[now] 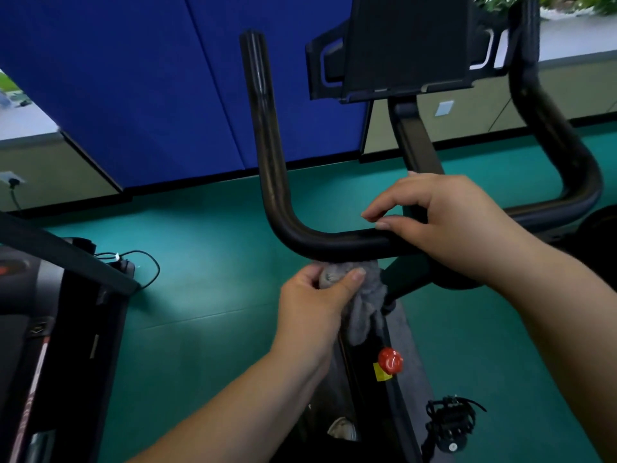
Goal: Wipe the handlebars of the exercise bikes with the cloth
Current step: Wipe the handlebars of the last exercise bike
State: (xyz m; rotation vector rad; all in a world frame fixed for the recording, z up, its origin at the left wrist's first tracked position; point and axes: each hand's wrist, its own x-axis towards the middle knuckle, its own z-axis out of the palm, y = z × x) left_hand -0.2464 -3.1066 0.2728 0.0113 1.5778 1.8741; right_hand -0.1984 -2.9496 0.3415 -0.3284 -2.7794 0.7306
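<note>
Wiping stage: the grey cloth is bunched against the underside of the black handlebar, just left of the centre stem, so the wipe looks underway on the crossbar.
Left hand: the left hand holds the cloth from below; its fingers curl round the wad and pinch it, with the loose end hanging down the frame.
Right hand: the right hand rests on top of the crossbar at the stem, its fingers bent loosely over the bar, apparently steadying it rather than clamping.
Done so far: cannot tell from the surface which parts are already clean.
Left to do: judging by the cloth's place, the left upright horn, the right loop of the bar and any other bikes remain.
Nearby: a red knob sits on the frame below; a tablet holder stands above the stem.
</note>
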